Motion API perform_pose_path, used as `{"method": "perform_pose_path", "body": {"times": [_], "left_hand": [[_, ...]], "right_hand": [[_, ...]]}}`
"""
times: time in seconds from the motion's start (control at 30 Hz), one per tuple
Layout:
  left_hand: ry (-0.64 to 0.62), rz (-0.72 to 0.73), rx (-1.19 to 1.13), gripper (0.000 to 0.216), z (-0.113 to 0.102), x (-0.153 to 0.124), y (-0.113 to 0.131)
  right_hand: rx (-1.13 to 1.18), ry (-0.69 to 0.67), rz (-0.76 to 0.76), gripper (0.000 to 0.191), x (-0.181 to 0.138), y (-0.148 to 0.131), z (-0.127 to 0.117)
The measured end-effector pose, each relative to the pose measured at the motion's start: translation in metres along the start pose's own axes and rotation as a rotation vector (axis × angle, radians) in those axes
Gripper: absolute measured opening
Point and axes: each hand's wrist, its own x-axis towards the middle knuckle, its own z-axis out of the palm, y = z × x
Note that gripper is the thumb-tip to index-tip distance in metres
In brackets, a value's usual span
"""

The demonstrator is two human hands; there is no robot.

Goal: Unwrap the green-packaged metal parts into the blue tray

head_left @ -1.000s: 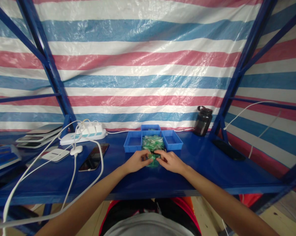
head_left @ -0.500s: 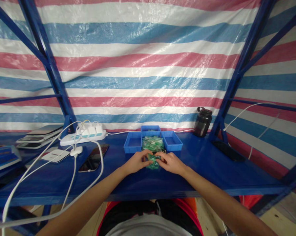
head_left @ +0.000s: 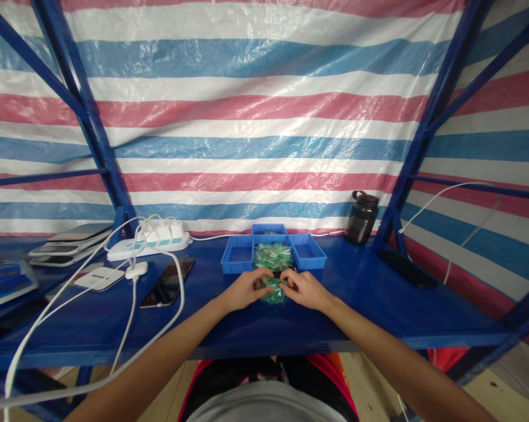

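A small green plastic bag (head_left: pixel 274 292) lies at the front of the blue trays, between my two hands. My left hand (head_left: pixel 247 289) has its thumb and fingers curled closed on the bag's left side. Over the bag's right side, my right hand (head_left: pixel 305 289) pinches a small dark thing at its fingertips, too small to name. Just behind my hands, a blue tray holds a heap of green plastic bags (head_left: pixel 273 255). An open blue tray stands on the left (head_left: pixel 238 271), another on the right (head_left: pixel 311 265).
On the blue table (head_left: pixel 356 310), a dark bottle (head_left: pixel 362 218) stands at the back right and a black phone (head_left: pixel 409 269) lies near the right post. To the left are a white power strip (head_left: pixel 159 237), looping white cables (head_left: pixel 182 281), and another phone (head_left: pixel 168 283).
My right hand has shifted slightly to the right, widening the gap between my fingertips. My left hand stays in about the same place.
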Motion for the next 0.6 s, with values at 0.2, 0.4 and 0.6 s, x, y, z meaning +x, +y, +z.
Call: {"method": "perform_pose_path", "body": {"times": [0.2, 0.4, 0.6], "left_hand": [[-0.012, 0.002, 0.011, 0.029, -0.0002, -0.0002, 0.0011], [-0.015, -0.002, -0.002, 0.03, 0.0014, -0.0001, -0.0011], [-0.008, -0.015, -0.02, 0.029, 0.0021, 0.0005, -0.0019]], "right_hand": [[-0.007, -0.005, 0.015, 0.011, 0.0002, 0.0009, 0.0007], [0.02, -0.023, 0.029, 0.009, 0.0007, -0.0001, -0.0002], [0.035, -0.035, 0.03, 0.009, 0.0006, -0.0009, -0.0015]]}}
